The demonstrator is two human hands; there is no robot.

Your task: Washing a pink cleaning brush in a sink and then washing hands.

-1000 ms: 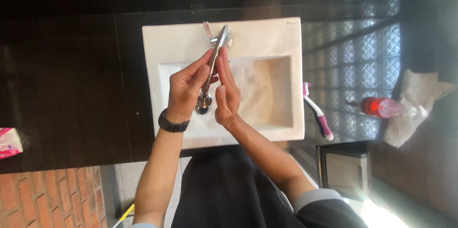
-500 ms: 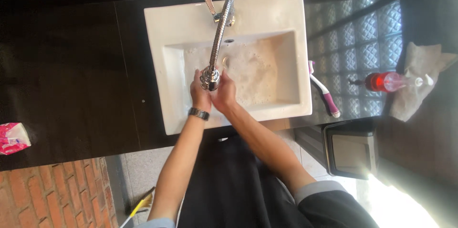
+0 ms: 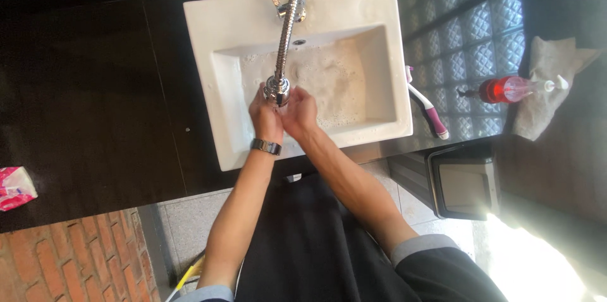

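Left hand [image 3: 265, 117] and right hand [image 3: 297, 112] press together, fingers half curled and holding nothing, just under the faucet head [image 3: 277, 92]. Foam already covers the sink [image 3: 379, 55] basin beyond the fingertips; I judge the rinsing is not finished.

I am holding my left hand [image 3: 265, 117] and right hand [image 3: 298, 112] pressed together just under the faucet [image 3: 286, 36] spout, over the foamy white sink [image 3: 208, 30]. A wristwatch [image 3: 265, 146] is sitting on my left wrist. Right of the faucet, a toothbrush [image 3: 427, 112] is lying beside the sink; farther right, a red pump bottle [image 3: 506, 90] on a cloth [image 3: 547, 61].
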